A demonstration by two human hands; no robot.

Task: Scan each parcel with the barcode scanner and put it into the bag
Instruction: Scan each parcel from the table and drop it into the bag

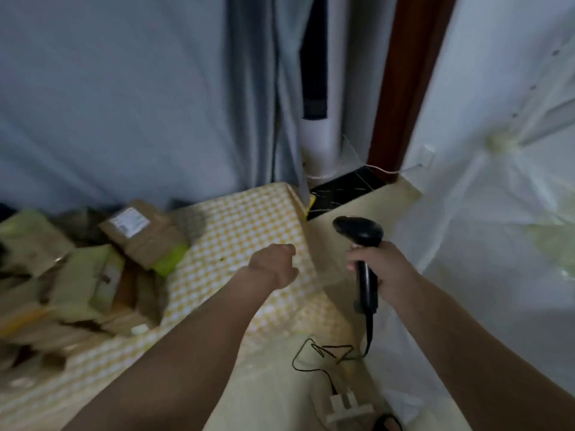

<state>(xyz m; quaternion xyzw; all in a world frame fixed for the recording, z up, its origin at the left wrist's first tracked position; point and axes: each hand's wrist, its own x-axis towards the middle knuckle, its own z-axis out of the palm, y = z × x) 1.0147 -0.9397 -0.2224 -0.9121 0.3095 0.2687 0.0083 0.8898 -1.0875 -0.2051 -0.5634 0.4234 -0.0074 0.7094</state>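
Judging by looks, the parcels (93, 275) seem light and crushable, best taken flat-sided; scanner (362, 244) is gripped by the right hand (378, 269), left hand (275, 265) curled empty.

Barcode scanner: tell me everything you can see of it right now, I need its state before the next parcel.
The barcode scanner is a black, plastic-looking handheld gun type with a rounded head and a straight handle. The right hand grips the handle, holding it roughly upright above the pale floor, head uppermost and turned to the left, toward the checkered table. A thin black cable leaves the handle's base and loops loosely on the floor below. Nothing else touches it; no parcel is in front of it. Whether it is switched on cannot be told.
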